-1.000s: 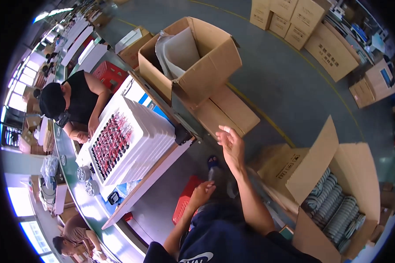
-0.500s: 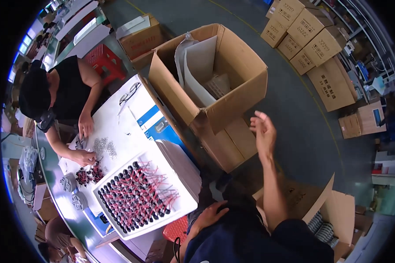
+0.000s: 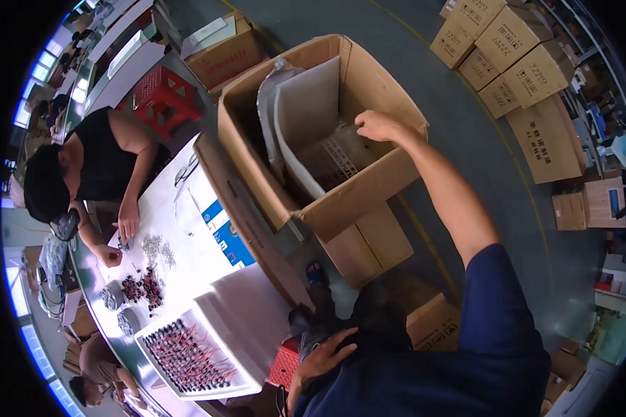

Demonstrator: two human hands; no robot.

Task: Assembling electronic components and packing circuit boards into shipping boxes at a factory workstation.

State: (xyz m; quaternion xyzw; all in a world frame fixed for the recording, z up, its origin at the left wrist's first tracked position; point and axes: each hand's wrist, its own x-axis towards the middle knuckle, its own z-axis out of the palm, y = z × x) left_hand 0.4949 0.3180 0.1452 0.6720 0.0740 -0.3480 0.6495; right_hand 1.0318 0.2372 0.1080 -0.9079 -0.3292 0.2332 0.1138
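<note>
My right hand [image 3: 377, 126] reaches over the right side of a large open cardboard box [image 3: 389, 182], its fingers curled. Whatever it may hold is hidden. Inside the box stand curved grey-white sheets [image 3: 311, 101], and a clear bag [image 3: 337, 158] with dark print lies at the bottom. My left hand [image 3: 330, 353] rests on my lap, fingers apart, holding nothing. Left of it, a white tray [image 3: 249, 386] on the table holds rows of small black parts with red wires [image 3: 188, 356].
Across the white-topped table [image 3: 188, 267], a co-worker [image 3: 94, 156] handles small parts beside a pile of metal pieces [image 3: 158, 250]. Cardboard flaps [image 3: 368, 243] hang below the open box. A red stool [image 3: 163, 101] stands behind the table; stacked cartons [image 3: 518, 45] line the right.
My right hand has moved up and left to the open box, and its fingers have curled. My left hand stays on my lap. The view has shifted, with the tray now lower left.
</note>
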